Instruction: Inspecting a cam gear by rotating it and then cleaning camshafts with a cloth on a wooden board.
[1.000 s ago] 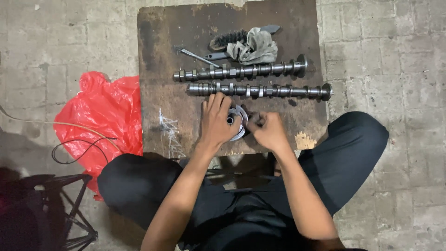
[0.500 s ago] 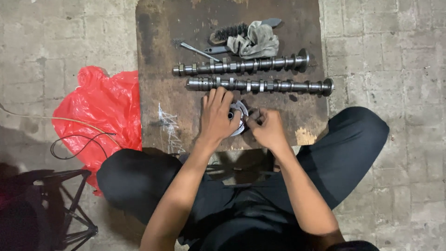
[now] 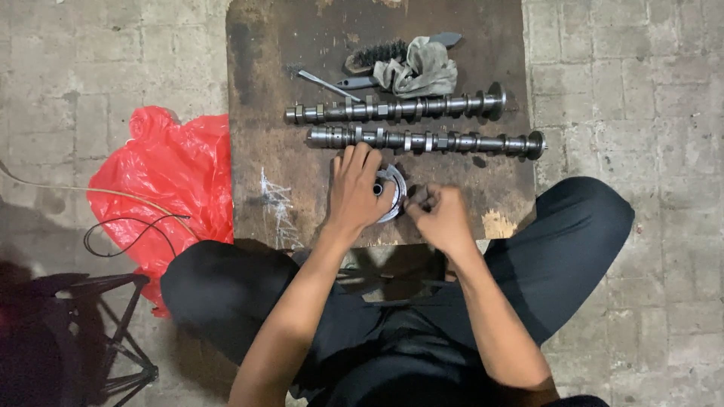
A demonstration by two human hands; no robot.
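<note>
- Left hand (image 3: pixel 356 188) — lay spread, palm down, over a round, silvery metal sprocket-like disc (image 3: pixel 394 190) near the front edge of the dark, stained wooden board (image 3: pixel 264 113); the fingers pressed the disc flat rather than closing round it.
- Right hand (image 3: pixel 441 215) — curled into a loose fist just beside the disc's right rim, fingertips pinched on something small and dark; what it was could not be told.
- Two long grey steel camshafts — the nearer one (image 3: pixel 422 140) just beyond the left fingertips, the farther one (image 3: pixel 392 108) parallel behind it, apart from both hands.
- Crumpled grey rag (image 3: pixel 418 71), black-bristled brush (image 3: pixel 373 54) and slim metal tool (image 3: pixel 324 83) — grouped at the board's far end.
- Red plastic bag (image 3: pixel 162 181) — on the paved floor to the board's left, a dark cable looped across it.
- Handling note, as a judgement: the work at the rim would go best with the left palm bearing straight down so the disc cannot spin or skid, and the right fingertips kept square to the rim.
</note>
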